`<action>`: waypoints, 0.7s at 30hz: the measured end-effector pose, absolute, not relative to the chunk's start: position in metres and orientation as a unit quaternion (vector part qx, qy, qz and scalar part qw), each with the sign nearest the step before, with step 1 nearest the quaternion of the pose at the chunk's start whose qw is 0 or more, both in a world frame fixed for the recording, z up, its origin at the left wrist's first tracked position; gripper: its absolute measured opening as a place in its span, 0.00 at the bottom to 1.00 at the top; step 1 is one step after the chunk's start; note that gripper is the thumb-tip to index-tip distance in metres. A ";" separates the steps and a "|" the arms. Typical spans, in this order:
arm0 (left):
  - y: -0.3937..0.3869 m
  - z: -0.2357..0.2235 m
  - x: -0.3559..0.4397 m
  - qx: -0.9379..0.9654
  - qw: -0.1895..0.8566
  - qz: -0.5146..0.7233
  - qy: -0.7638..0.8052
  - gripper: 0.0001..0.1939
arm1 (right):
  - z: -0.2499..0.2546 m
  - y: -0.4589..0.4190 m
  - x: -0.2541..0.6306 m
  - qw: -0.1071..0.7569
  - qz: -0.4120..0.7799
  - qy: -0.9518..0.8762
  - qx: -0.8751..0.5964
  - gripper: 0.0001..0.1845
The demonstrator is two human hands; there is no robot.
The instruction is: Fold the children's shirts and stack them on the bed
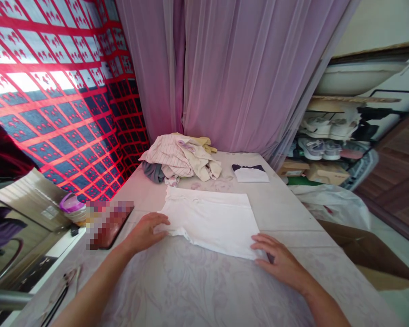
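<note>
A white garment (pixel 211 220), which looks like a pair of folded shorts, lies flat on the patterned tablecloth (pixel 197 290). My left hand (pixel 149 232) is at its left edge, thumb and fingers apart, fingertips touching or just beside the cloth. On the lower right corner rest the fingers of my right hand (pixel 276 259), slightly curled and spread; a small dark patch shows beside them. Neither hand visibly grips the fabric. Beyond the garment, to the right, sits a small folded white and dark garment (pixel 251 174).
A heap of crumpled clothes (pixel 180 156) lies at the back left. Near the left edge are a blurred phone-like object (pixel 117 227) and a pair of glasses (pixel 66 284). Purple curtains (pixel 231 77) hang behind. A shoe rack (pixel 323 136) and cardboard box (pixel 368 247) stand right.
</note>
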State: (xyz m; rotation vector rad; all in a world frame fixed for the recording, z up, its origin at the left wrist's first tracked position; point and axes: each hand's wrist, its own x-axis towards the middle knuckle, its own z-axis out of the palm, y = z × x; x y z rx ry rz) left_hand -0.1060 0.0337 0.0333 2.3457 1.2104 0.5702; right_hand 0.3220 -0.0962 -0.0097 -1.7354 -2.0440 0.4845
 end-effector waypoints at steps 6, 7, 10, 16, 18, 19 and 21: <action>0.003 0.029 -0.114 0.882 0.059 0.091 0.459 0.13 | -0.010 -0.103 0.321 0.149 0.105 -0.759 -0.625 0.12; 0.003 0.028 -0.115 0.880 0.048 0.082 0.466 0.13 | -0.010 -0.103 0.320 0.149 0.094 -0.762 -0.623 0.13; 0.005 0.023 -0.115 0.878 0.034 0.053 0.474 0.13 | -0.010 -0.103 0.319 0.158 0.067 -0.769 -0.615 0.16; 0.014 0.023 -0.111 0.869 0.059 0.066 0.487 0.13 | 0.007 -0.092 0.317 0.158 0.098 -0.750 -0.635 0.19; 0.021 0.029 -0.108 0.862 0.086 0.079 0.493 0.12 | 0.020 -0.082 0.318 0.133 0.131 -0.735 -0.652 0.19; 0.025 0.034 -0.106 0.859 0.100 0.083 0.496 0.12 | 0.026 -0.076 0.319 0.119 0.145 -0.727 -0.661 0.19; 0.037 0.045 -0.103 0.851 0.126 0.079 0.504 0.12 | 0.035 -0.061 0.323 0.097 0.155 -0.709 -0.681 0.19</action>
